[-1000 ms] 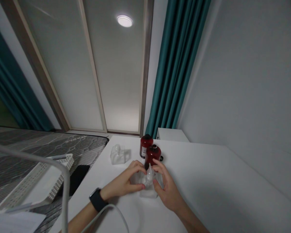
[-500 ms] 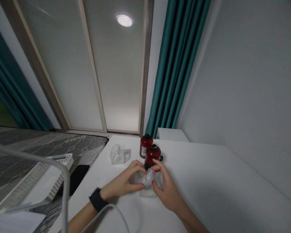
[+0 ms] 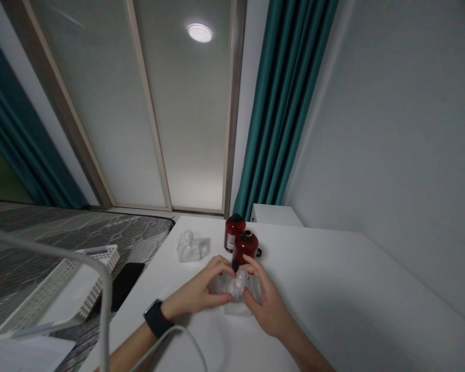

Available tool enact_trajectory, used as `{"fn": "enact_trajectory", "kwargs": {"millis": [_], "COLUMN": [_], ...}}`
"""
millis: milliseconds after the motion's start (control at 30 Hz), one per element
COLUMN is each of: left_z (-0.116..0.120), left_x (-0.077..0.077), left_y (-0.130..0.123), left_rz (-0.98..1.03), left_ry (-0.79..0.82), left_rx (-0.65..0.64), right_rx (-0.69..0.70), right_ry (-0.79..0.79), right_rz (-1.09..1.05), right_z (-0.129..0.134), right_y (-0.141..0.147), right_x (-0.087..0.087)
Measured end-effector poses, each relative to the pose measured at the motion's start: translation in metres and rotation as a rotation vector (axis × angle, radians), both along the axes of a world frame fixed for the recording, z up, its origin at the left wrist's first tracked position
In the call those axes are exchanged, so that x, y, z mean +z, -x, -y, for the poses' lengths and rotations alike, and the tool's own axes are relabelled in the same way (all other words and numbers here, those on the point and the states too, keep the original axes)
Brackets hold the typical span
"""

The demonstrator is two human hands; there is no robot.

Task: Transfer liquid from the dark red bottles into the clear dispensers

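Note:
Both hands meet around a clear, see-through container (image 3: 238, 309) on the white table, with a rounded clear piece (image 3: 240, 279) at its top. My left hand (image 3: 204, 288), with a dark watch on the wrist, curls its thumb and fingers against the left side of the clear pieces. On the right, my right hand (image 3: 266, 299) pinches the rounded piece between thumb and fingers. Just beyond the fingertips stands a dark red bottle (image 3: 245, 248) with an open-looking neck. Behind it is a second red bottle (image 3: 233, 233) with a black top and a pale label.
Another clear container (image 3: 189, 248) stands at the table's (image 3: 325, 289) back left. A small black item (image 3: 259, 252) lies beside the front bottle. White basket (image 3: 54, 294), black object (image 3: 127, 281) and papers (image 3: 27, 349) are at left; a grey cable (image 3: 105, 310) crosses the foreground.
The rounded clear piece has tilted slightly between my fingers. Both hands keep nearly the same place and grip; the whole view has shifted very slightly.

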State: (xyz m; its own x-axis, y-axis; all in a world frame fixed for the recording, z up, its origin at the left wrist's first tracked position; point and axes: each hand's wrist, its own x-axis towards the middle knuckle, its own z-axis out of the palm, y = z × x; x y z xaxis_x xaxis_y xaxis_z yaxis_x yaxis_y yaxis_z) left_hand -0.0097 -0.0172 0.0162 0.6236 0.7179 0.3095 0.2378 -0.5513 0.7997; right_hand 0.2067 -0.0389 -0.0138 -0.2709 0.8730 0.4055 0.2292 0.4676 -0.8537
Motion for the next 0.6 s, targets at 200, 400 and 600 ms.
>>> {"fn": "enact_trajectory", "kwargs": {"millis": [200,400,600], "left_z": [-0.0010,-0.0020,-0.0018], "left_x": [-0.0038,-0.0080,-0.0075], "left_y": [0.0009,0.0007,-0.0008], "left_rz": [-0.021,0.001,0.012], "left_ry": [0.005,0.019,0.029], "left_rx": [0.020,0.035,0.041], "right_rx": [-0.011,0.041,0.019], "right_ry": [0.031,0.111,0.116], "right_rz": [0.020,0.011,0.020], "right_z": [0.0016,0.0004,0.0004], "right_y": [-0.0009,-0.0025,-0.0025], "right_x": [0.0017,-0.0010,-0.0030]}}
